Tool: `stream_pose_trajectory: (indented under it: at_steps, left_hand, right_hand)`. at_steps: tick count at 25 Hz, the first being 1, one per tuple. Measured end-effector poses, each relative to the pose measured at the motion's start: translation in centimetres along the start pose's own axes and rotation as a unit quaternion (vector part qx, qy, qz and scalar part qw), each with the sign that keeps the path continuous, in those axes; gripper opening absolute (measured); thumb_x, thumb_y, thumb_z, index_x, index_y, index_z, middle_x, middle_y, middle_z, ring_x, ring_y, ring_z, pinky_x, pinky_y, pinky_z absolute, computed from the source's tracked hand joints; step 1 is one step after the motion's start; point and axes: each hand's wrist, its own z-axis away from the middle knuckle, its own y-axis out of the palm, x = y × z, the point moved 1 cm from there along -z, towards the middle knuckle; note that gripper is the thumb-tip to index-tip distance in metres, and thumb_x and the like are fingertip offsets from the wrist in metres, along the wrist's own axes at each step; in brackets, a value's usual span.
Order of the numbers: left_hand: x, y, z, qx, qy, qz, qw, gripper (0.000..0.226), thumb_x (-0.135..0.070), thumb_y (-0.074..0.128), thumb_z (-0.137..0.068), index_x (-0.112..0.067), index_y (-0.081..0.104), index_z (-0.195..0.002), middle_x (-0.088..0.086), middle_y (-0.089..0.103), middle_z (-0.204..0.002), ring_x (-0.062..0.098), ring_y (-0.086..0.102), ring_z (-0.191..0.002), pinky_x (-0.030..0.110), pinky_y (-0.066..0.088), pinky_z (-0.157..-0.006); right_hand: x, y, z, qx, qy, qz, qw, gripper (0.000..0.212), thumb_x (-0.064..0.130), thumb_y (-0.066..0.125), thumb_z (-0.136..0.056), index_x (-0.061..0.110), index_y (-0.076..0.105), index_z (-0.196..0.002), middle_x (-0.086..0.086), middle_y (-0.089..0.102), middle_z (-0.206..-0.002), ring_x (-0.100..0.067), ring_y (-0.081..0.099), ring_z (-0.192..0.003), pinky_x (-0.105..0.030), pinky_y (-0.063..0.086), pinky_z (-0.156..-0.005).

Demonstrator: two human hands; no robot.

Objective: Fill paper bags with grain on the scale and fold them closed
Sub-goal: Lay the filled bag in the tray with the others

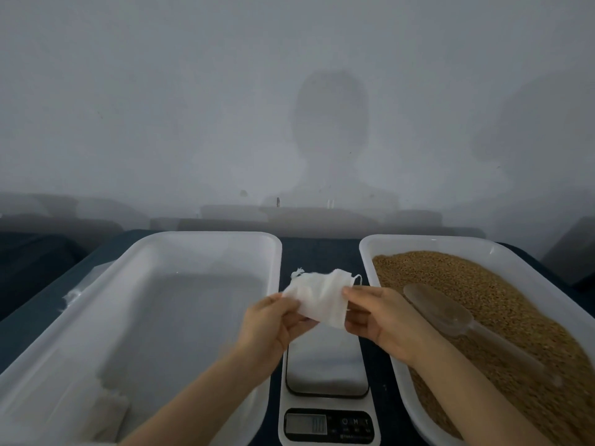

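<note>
White and thin, the small bag (322, 297) hangs in the air between both hands, above the far end of the scale (326, 375). The left hand (270, 320) pinches its lower left edge with thumb and fingers, and the right hand (376, 317) pinches the right side in the same way. A thin string (357, 280) loops out at the bag's upper right corner. The scale stands in the middle of the dark bench (318, 252), at its near edge. On the left side of the bench sits a white plastic tray (206, 235), with some pale flat bags (109, 410) in its near corner. On the right side a second tray (367, 252) holds brown grain (483, 278), and a clear scoop (444, 313) lies on the grain.
</note>
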Motion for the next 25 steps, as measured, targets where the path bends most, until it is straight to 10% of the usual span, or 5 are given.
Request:
stream_pose_trajectory:
  at_steps: [3,6,11,25]
  left_hand:
    - [0.7,0.1,0.4,-0.066,0.134,-0.222,0.963,0.030,-0.005,0.060,-0.090,-0.020,0.047,-0.112,-0.001,0.057,-0.114,0.001,0.063,-0.095,0.011,0.051,-0.065]
    - [0.6,0.3,1.2,-0.061,0.357,-0.434,0.825,0.029,-0.021,0.066,-0.087,-0.040,0.047,-0.099,-0.022,0.050,-0.105,-0.013,0.050,-0.095,0.003,0.041,-0.075]
    - [2.2,0.7,1.4,0.107,0.248,-0.442,0.856,0.004,-0.037,0.063,-0.087,-0.035,0.061,-0.091,-0.022,0.066,-0.093,-0.002,0.063,-0.090,0.018,0.053,-0.075]
    - [2.5,0.6,0.5,0.063,0.229,-0.487,0.841,0.014,-0.041,0.070,-0.081,-0.029,0.064,-0.078,-0.017,0.069,-0.078,-0.003,0.065,-0.078,0.009,0.049,-0.071]
  right_hand:
    - [-0.5,-0.5,0.3,-0.053,-0.021,0.031,0.998,0.019,0.019,0.062,-0.088,0.005,0.068,-0.099,-0.009,0.074,-0.086,-0.020,0.071,-0.075,-0.025,0.054,-0.061]
    - [-0.9,-0.4,0.8,-0.077,-0.041,0.086,0.992,0.020,0.025,0.065,-0.086,0.007,0.070,-0.093,-0.007,0.074,-0.084,-0.022,0.071,-0.077,-0.025,0.055,-0.061]
    - [-1.2,0.8,1.6,-0.057,-0.077,0.184,0.978,0.026,0.033,0.067,-0.082,0.007,0.068,-0.085,-0.001,0.071,-0.068,-0.017,0.070,-0.063,-0.022,0.054,-0.055]
    - [-1.3,0.8,1.8,0.007,-0.022,0.091,0.996,0.016,0.019,0.065,-0.086,0.007,0.074,-0.093,-0.011,0.073,-0.084,-0.020,0.071,-0.080,-0.027,0.055,-0.065]
